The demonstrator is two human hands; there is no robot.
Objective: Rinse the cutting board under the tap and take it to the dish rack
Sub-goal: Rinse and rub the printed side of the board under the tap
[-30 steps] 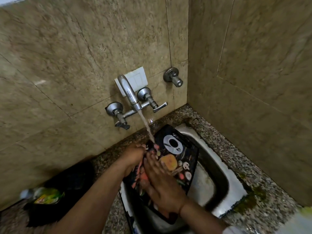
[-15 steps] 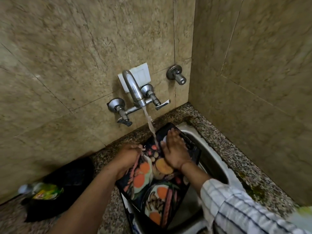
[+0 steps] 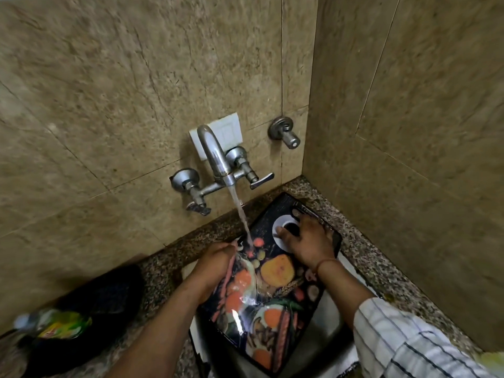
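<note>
A black cutting board point(image 3: 275, 279) printed with orange fruit and vegetables lies tilted over the steel sink point(image 3: 331, 338). Water runs from the chrome tap point(image 3: 215, 156) onto the board's upper left part. My left hand point(image 3: 215, 264) grips the board's left edge, right beside the stream. My right hand point(image 3: 306, 240) lies flat with fingers spread on the board's far end, over a white cup picture. No dish rack is in view.
Tiled walls meet in a corner just behind the sink, with a second valve point(image 3: 285, 132) on the back wall. A speckled granite counter point(image 3: 381, 271) rims the sink. A black pan point(image 3: 90, 309) and a green-labelled bottle point(image 3: 60, 324) sit at the left.
My right hand has slid from the board's near middle up to its far end. The board now shows more of its printed face, and the camera view has shifted down slightly.
</note>
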